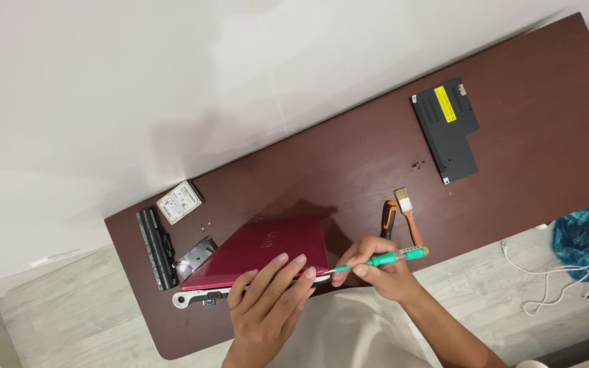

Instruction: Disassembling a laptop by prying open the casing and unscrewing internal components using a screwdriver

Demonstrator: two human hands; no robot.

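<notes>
So the left hand (267, 300) is flat-ish on the near edge of the red laptop (264, 251), fingers (288, 269) stretched out and spread over the lid, not curled round anything, just pressing down; the laptop sits tilted on the dark brown table (533, 102), right under those fingertips. The right hand (376, 269) is pinched shut on a green screwdriver (376, 259), thumb and first fingers wrapped round the shaft; its tip points at the laptop's corner just left of the right-hand fingers, almost touching the left hand's fingertips; can't tell if the tip is actually in a screw.

Other stuff: just past the right-hand knuckles there's a black and orange tool (389, 218) and a small paintbrush (409, 215), side by side, close enough to be in the way of that hand; well beyond them, far corner, a black cover panel (448, 129) with a yellow sticker, and a few tiny screws (416, 164) beside it. Off to the left of the left-hand fingers: a metal bracket (195, 255) touching the laptop, a long black battery (156, 247), a hard drive (179, 202) at the table edge. On the floor, right of the right arm, a white cable (553, 279) and a blue bag (587, 235).
</notes>
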